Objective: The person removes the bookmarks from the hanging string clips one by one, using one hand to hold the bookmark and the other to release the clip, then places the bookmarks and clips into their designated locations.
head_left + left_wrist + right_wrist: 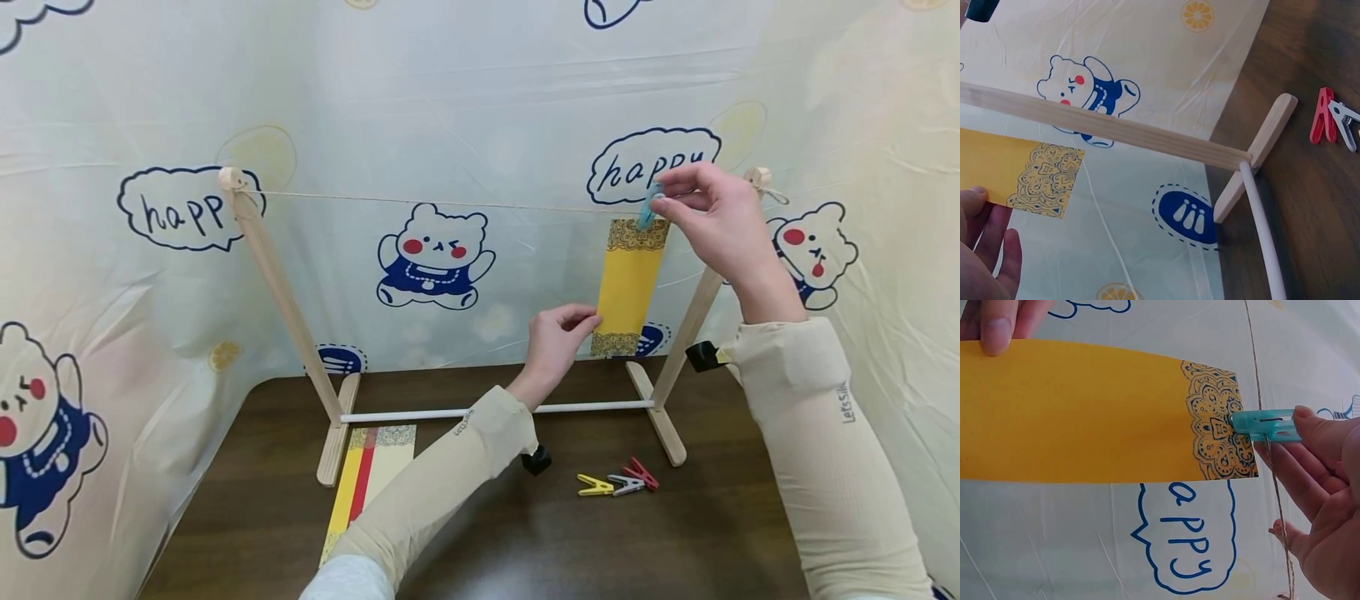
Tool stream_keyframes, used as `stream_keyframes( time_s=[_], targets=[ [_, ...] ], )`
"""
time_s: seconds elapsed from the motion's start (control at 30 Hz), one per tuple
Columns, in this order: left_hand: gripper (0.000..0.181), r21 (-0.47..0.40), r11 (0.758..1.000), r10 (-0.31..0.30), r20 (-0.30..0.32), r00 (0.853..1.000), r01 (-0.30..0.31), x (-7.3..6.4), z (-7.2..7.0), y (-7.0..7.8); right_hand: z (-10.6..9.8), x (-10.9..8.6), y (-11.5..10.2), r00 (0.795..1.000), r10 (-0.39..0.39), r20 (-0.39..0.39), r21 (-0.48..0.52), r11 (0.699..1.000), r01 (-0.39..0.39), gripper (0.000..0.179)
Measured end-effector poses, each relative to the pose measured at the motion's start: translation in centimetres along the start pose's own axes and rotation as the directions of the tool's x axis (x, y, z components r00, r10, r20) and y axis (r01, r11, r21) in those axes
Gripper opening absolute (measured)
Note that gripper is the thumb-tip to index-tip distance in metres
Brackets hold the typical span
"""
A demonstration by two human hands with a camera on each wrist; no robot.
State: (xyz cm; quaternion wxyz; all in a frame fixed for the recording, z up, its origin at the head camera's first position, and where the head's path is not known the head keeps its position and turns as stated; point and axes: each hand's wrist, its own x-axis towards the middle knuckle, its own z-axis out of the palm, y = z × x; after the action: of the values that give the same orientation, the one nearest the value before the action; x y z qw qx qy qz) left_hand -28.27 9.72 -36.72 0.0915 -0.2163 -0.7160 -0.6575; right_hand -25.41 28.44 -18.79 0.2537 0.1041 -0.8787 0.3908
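A yellow paper strip [632, 283] with dark lace-patterned ends hangs below the string [450, 202] at the right. My right hand [716, 221] pinches a light-blue clothespin [1266, 425]. In the right wrist view the clothespin's tip is over the strip's patterned top edge, and the string passes at the clothespin. My left hand [557, 337] pinches the strip's left edge near its lower end, thumb on the face in the left wrist view.
A wooden frame [288, 300] with a white crossbar [420, 415] stands on the dark table [247, 467]. Yellow, grey and red clothespins [626, 483] lie at the right front. More strips [375, 467], yellow, red and cream, lie partly under the left forearm.
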Motion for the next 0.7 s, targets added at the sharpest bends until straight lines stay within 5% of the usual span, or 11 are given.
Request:
stream_keyframes(
  time_s=[0.37,0.7],
  targets=[
    [0.014,-0.021,1.0,0.002,-0.015,1.0,-0.002,0.15,-0.22,-0.24,0.15,-0.09,0.3,0.994,-0.072,-0.077,0.072,0.994,0.077,0.016],
    [0.014,-0.026,1.0,-0.002,-0.009,1.0,0.001,0.11,-0.28,-0.53,0.32,-0.24,0.28,0.987,-0.08,-0.136,0.152,0.983,0.101,0.015]
  ],
)
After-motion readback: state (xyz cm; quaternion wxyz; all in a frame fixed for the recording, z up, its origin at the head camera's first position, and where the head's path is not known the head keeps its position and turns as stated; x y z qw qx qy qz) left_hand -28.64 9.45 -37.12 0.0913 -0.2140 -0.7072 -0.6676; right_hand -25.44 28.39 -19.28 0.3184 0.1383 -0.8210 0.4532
